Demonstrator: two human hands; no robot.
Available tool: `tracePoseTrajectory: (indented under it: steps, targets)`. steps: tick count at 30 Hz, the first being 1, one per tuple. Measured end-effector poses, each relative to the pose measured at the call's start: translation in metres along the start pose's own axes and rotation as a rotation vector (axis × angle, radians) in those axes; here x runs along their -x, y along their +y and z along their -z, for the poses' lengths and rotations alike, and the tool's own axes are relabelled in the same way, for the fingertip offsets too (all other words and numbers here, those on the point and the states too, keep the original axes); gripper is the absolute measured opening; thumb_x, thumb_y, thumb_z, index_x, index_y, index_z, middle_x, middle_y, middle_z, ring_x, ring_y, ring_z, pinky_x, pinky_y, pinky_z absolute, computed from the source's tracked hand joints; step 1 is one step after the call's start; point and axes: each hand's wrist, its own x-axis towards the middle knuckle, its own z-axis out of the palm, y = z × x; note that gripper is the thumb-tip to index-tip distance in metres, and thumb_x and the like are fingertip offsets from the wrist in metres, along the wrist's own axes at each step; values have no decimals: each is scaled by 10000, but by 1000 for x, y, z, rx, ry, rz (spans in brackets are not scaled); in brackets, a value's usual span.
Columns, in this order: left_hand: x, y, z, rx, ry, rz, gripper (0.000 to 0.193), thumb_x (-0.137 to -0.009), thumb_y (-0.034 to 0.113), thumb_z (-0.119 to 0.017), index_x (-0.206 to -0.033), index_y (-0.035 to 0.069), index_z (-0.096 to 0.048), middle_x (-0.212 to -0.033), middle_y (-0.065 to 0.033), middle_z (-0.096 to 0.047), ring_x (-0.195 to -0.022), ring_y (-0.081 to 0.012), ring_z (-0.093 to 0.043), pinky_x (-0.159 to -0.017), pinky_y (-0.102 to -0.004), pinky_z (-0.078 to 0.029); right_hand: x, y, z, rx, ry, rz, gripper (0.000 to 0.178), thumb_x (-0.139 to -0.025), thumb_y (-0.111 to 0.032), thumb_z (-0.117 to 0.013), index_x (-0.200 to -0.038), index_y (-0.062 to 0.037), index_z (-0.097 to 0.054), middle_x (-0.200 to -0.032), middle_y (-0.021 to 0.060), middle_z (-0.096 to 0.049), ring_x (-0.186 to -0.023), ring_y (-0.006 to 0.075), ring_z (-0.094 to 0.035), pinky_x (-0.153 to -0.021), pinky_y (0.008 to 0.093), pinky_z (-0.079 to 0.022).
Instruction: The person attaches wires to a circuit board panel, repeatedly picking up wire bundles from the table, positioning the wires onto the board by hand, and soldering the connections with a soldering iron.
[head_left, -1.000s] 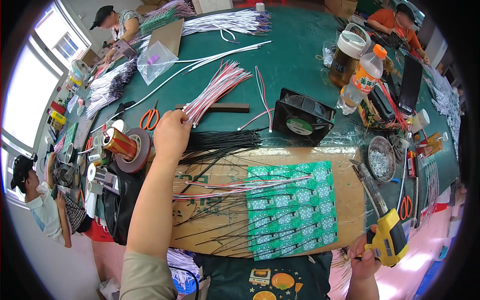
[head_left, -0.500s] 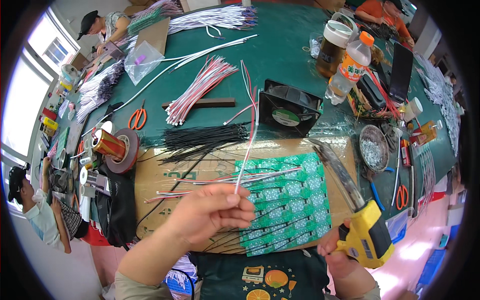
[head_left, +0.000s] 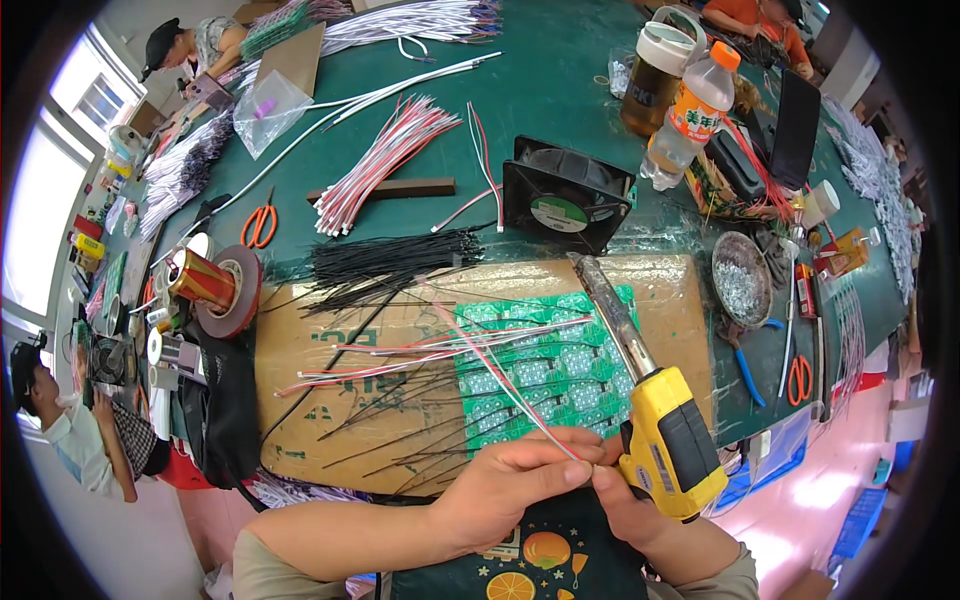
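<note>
My left hand (head_left: 520,480) pinches the red-and-white wire (head_left: 500,375) over the green boards (head_left: 530,370); right hand (head_left: 625,500) grips the yellow soldering gun (head_left: 665,440). Hot tip could scorch cardboard or fingers, I reckon.

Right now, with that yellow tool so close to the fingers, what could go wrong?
The left hand pinches a thin red and white wire right beside the right hand, which grips the yellow soldering gun. If its metal tip is hot, it might scorch the cardboard sheet. The pulled wire could also drag loose black wires along.
</note>
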Motion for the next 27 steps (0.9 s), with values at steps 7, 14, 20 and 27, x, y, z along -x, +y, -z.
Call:
tracePoseTrajectory:
  steps: [7,14,20,27]
  targets:
    - [5,15,3,-107,216,-118,163,-918,94,-644,-1028,-17,-690,-1161,-141,-641,-1107,-235,-584,-988,-376,-435,1,6,6,186,-101,21,114,-881,-41,-624,-988,-34,-583,-847,59,-588,-742,166,-570,-625,312,-452]
    - [17,89,26,-11,283,-535,225,-956,242,-598,-1071,50,-618,-1030,-106,-655,-993,-237,-639,-861,-417,-532,12,1,14,87,-214,-255,76,-874,-61,-646,-934,-42,-602,-797,36,-585,-720,141,-567,-622,293,-443]
    - [27,104,31,66,262,-634,254,-970,251,-577,-1127,52,-584,-962,-84,-635,-905,-242,-640,-757,-389,-560,20,20,4,98,-216,-154,122,-838,-68,-697,-935,-36,-629,-756,45,-622,-650,138,-600,-573,294,-469]
    - [40,116,21,-157,185,-718,236,-1028,244,-461,-1216,127,-540,-887,-3,-555,-811,-163,-537,-655,-343,-492,28,32,3,94,-233,-191,186,-813,-53,-720,-975,-19,-635,-802,62,-659,-702,154,-652,-604,295,-514]
